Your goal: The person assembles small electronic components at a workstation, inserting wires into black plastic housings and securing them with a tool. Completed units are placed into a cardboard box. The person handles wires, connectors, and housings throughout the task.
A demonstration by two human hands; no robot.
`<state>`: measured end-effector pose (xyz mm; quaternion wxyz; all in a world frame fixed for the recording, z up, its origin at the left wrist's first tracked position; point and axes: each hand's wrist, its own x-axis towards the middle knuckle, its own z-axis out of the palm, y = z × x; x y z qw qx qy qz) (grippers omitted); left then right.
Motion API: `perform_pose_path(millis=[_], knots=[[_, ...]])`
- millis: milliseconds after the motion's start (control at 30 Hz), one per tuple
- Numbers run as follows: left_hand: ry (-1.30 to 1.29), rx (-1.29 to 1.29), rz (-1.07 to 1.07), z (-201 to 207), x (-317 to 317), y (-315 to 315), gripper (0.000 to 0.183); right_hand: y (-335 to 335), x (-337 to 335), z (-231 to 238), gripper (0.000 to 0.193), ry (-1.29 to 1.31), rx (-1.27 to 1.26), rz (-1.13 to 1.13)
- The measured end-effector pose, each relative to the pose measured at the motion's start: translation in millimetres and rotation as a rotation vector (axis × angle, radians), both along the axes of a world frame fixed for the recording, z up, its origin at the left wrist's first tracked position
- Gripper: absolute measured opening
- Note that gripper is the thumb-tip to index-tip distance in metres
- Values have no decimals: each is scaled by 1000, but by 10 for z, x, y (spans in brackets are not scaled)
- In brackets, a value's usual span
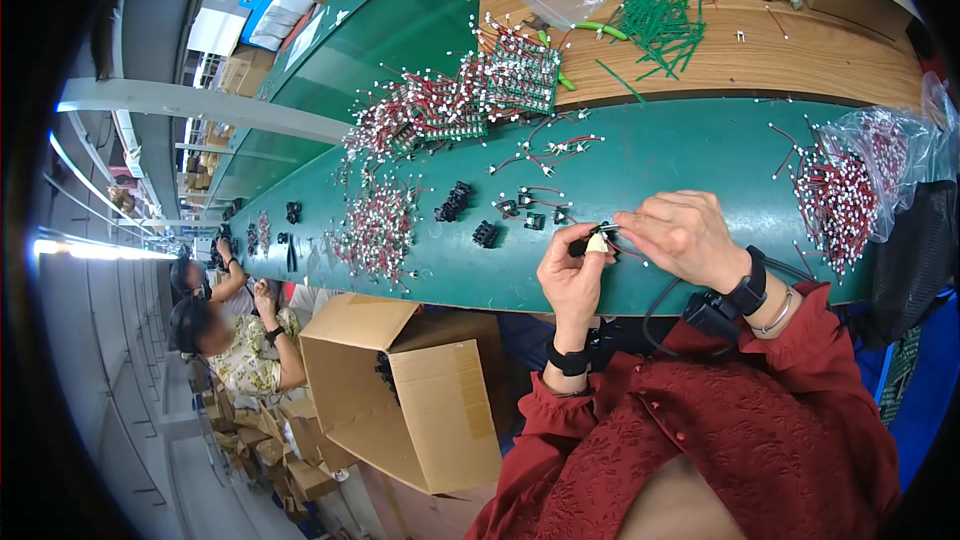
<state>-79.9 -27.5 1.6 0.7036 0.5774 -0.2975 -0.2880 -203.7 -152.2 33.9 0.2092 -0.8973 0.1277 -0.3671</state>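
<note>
Over the near edge of the green bench, my left hand point(572, 278) is closed on a small black part point(578, 247). A pale yellow cover wraps the tip of its thumb. My right hand point(692, 238) pinches at the same part from the right; what lies between its fingertips is mostly hidden, though a thin red-and-black wire with a white connector point(643, 262) trails below them. Just left of my hands sit several black housings point(534, 221), some with wires. Farther left are a black clustered block point(485, 233) and a longer one point(454, 202).
Piles of red wires with white connectors point(375, 228) lie on the green bench point(690, 155), beside wired circuit boards point(525, 70). A plastic bag of wires point(880, 155) is at right. Green strips point(660, 25) lie behind. An open carton point(445, 410) stands below; two people work at left.
</note>
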Motion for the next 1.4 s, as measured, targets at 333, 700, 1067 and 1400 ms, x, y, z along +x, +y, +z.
perform_pose_path(millis=[333, 700, 1067, 1400], knots=[[-86, 19, 25, -27, 0, -1, 20, 3, -4, -25, 16, 31, 14, -9], [-177, 65, -20, -90, 52, 38, 29, 60, 30, 38, 18, 4, -104, -21], [-359, 62, -46, -56, 52, 14, 27, 27, -62, 5, 8, 133, 315, 42], [-528, 22, 29, 14, 5, -1, 25, -9, -58, 25, 13, 236, 684, 47]])
